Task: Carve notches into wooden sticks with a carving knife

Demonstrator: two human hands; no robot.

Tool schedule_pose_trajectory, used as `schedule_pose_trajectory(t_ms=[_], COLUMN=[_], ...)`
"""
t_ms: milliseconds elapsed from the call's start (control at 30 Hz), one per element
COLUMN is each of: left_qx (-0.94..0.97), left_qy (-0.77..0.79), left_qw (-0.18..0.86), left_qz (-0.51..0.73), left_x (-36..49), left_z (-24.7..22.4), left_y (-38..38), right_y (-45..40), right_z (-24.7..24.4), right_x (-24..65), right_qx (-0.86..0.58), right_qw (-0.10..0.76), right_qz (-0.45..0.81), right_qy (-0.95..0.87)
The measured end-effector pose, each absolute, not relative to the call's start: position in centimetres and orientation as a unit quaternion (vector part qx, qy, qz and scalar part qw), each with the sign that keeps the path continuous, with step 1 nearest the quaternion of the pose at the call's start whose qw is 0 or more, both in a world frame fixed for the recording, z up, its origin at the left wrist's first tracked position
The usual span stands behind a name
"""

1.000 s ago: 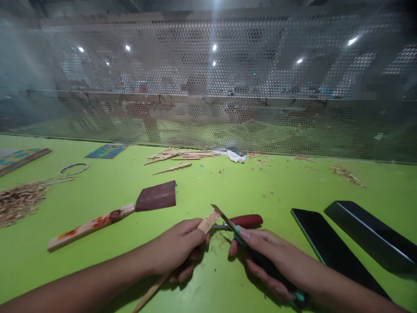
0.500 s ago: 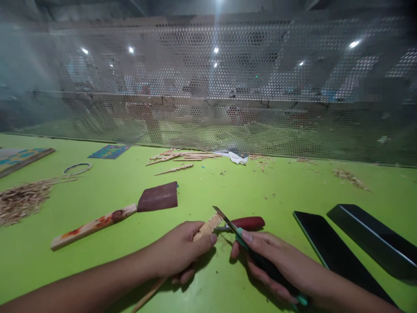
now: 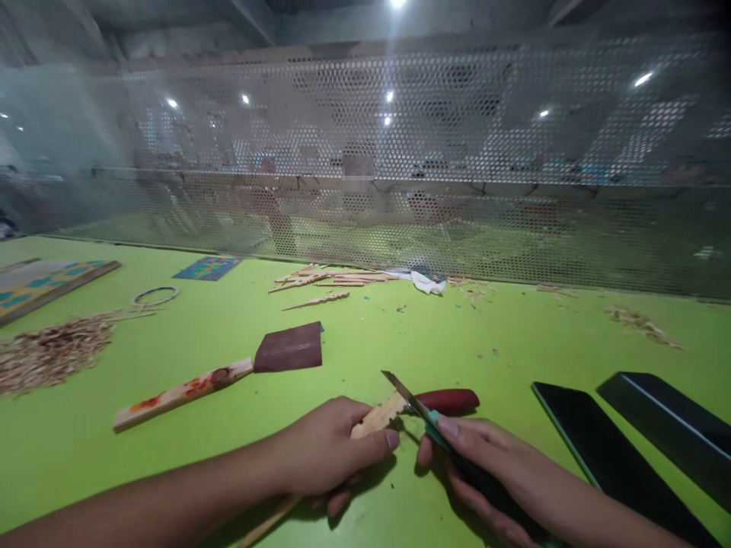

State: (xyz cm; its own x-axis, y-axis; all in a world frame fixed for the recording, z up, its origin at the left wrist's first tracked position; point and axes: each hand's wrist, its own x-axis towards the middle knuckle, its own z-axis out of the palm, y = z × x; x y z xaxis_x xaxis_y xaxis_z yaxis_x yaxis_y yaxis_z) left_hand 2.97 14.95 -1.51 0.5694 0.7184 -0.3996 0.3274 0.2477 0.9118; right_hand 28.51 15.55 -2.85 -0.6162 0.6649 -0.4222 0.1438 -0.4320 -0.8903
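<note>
In my left hand (image 3: 336, 453) is a pale carved wooden stick (image 3: 380, 415), its notched end poking out past the thumb and its thin tail running back under the wrist. My right hand (image 3: 485, 464) is wrapped round a utility knife (image 3: 431, 426) with a dark and green handle. The knife's bare blade points up and left, close to the notched wood; whether it touches cannot be made out. Behind the blade lies a tool with a red handle (image 3: 448, 400), partly hidden by the knife and the wood.
Left of my hands lie a painted wooden piece (image 3: 183, 396) and brown sandpaper (image 3: 289, 348). A heap of shavings (image 3: 57, 350) sits far left. Carved sticks (image 3: 336, 278) lie before the perforated screen (image 3: 365, 167). A phone (image 3: 599, 449) and a dark block (image 3: 668, 418) are at right.
The whole view has shifted, so everything sits slightly farther right and lower. Both hands keep their holds on the wooden stick and the knife, with little change between them.
</note>
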Motion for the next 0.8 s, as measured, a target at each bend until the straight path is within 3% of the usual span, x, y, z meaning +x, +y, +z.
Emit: schedule_pose_trajectory(t_ms=[800], left_qx=[0.585], left_qy=[0.46], left_qw=[0.648], left_qz=[0.163], left_x=[3.2], left_z=[-1.7], left_y=[15.1], right_y=[15.1], right_z=[-1.9], right_x=[28.7], right_qx=[-0.381], right_qw=[0.127], right_qz=[0.71], right_qy=[-0.579])
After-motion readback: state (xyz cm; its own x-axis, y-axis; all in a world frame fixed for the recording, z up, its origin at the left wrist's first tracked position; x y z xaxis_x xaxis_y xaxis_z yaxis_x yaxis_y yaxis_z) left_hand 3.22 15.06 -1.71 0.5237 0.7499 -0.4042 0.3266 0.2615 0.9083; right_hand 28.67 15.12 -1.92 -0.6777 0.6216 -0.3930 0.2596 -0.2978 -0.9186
